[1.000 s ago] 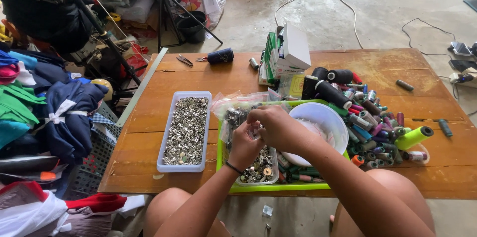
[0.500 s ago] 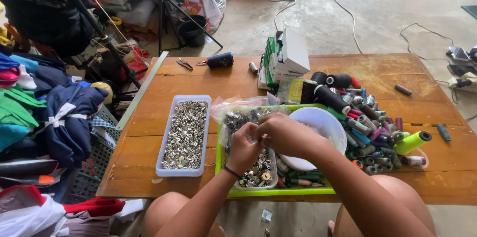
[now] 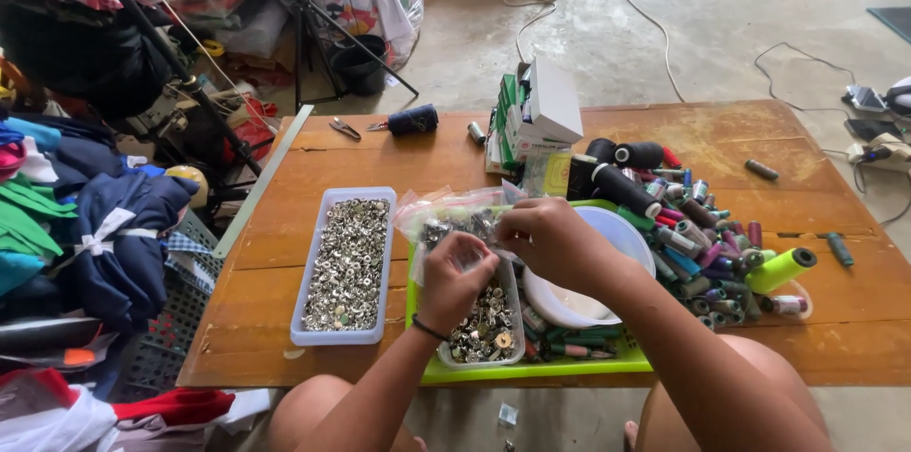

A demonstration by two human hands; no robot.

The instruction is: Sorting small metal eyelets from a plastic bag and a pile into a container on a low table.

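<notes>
Right now both hands work a clear plastic bag [image 3: 454,210] of small metal bits, held low over the clear tub [image 3: 486,324] of mixed buttons and fasteners that sits in the green tray [image 3: 531,371]. Left hand [image 3: 455,281] is curled, fingertips pinched on something at the bag's lower edge; too small to tell whether it's plastic or a single piece. Right hand [image 3: 550,241] is clenched over the bag's top right part, knuckles up, fingers hidden underneath. Bag mouth not visible, so can't tell open or sealed. Step in hand looks like handling or emptying the bag over the tub, mid-way, since the bag looks still part full. Next move would call for a steady pinch with the left and a tilt from the right, keeping the bag above the tub so bits don't spill onto the wooden table [image 3: 285,224]. White bowl [image 3: 607,224] sits just beside the right wrist, partly covered. Long tray of silver snaps [image 3: 346,262] lies left of the green tray, apart from it. Pile of thread spools [image 3: 707,234] is on the right, a lime cone [image 3: 780,269] at its edge.
</notes>
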